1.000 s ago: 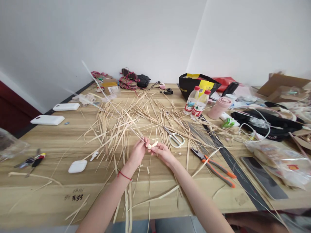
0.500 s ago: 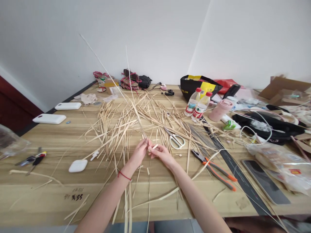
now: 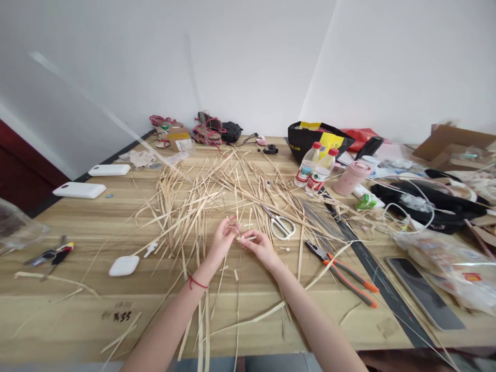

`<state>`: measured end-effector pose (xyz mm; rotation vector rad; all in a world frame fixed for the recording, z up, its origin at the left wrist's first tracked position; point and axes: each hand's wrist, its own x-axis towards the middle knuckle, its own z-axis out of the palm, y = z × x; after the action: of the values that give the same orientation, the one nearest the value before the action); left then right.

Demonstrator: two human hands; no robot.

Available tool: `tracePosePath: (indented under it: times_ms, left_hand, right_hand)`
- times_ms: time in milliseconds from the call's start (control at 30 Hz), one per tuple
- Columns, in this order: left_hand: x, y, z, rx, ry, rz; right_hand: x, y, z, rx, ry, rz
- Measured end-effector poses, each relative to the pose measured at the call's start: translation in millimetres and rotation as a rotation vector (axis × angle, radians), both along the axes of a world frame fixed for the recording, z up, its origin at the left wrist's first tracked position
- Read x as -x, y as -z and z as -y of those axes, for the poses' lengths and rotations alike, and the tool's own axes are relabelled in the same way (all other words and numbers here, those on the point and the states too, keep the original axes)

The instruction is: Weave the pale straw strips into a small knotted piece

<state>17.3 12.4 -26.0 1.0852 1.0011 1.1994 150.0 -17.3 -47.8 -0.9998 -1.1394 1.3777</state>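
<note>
My left hand (image 3: 222, 241) is pinched closed just left of the table's middle. Long pale strips of plant fibre, smeared by motion, stretch from near it toward the upper left. My right hand (image 3: 260, 248) faces it, thumb and fingers pressed on a short pale strip (image 3: 251, 238). The fingertips of both hands almost meet, and the exact join between the strips is too small to make out. Around and beyond the hands spreads a loose heap of dry fibre strips (image 3: 191, 206). White-handled scissors (image 3: 282, 227) lie just beyond my right hand.
Pliers with orange and grey handles (image 3: 351, 276) lie right of my right forearm. At left are a white earphone case (image 3: 124, 265) and keys (image 3: 54, 254). Two bottles (image 3: 320, 174), a pink cup (image 3: 352, 178) and a phone (image 3: 424, 292) stand or lie on the right.
The long strips have swung leftward and are now blurred. My left hand's fingers have shifted slightly, while my right hand stays close beside them with its short strip.
</note>
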Motion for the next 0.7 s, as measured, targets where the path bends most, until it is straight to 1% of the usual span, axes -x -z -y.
tracePosePath:
  times_ms: [67,167,267,333,433,533,633,700]
  left_hand:
    - [1.0,0.6,-0.7,-0.008,0.017,-0.048]
    - [5.2,-1.1,-1.4,-0.049,0.082,-0.105]
    - [10.0,-6.4,-1.8,-0.106,0.125,-0.134]
    - [12.4,-11.0,-1.6,-0.127,0.155,-0.126]
    - [14.8,-16.1,-0.3,-0.115,0.228,-0.076]
    - [16.7,-16.0,0.7,-0.055,0.293,0.016]
    - [18.0,-12.1,0.5,0.002,0.346,0.141]
    - [18.3,-10.4,0.5,0.019,0.362,0.177]
  right_hand:
    - [-0.4,1.1,-0.6,-0.01,0.015,0.041]
    - [-0.4,1.5,-0.3,-0.036,0.036,0.102]
    - [-0.5,2.0,0.2,-0.047,0.064,0.128]
    - [-0.9,2.6,0.0,-0.026,0.074,0.106]
    - [-1.2,2.1,-0.2,0.012,0.085,0.038]
    - [-0.4,-1.7,1.3,0.051,0.084,-0.023]
    - [1.0,-7.0,4.1,0.113,0.039,-0.107]
    - [1.3,-9.5,5.7,0.152,-0.019,-0.192]
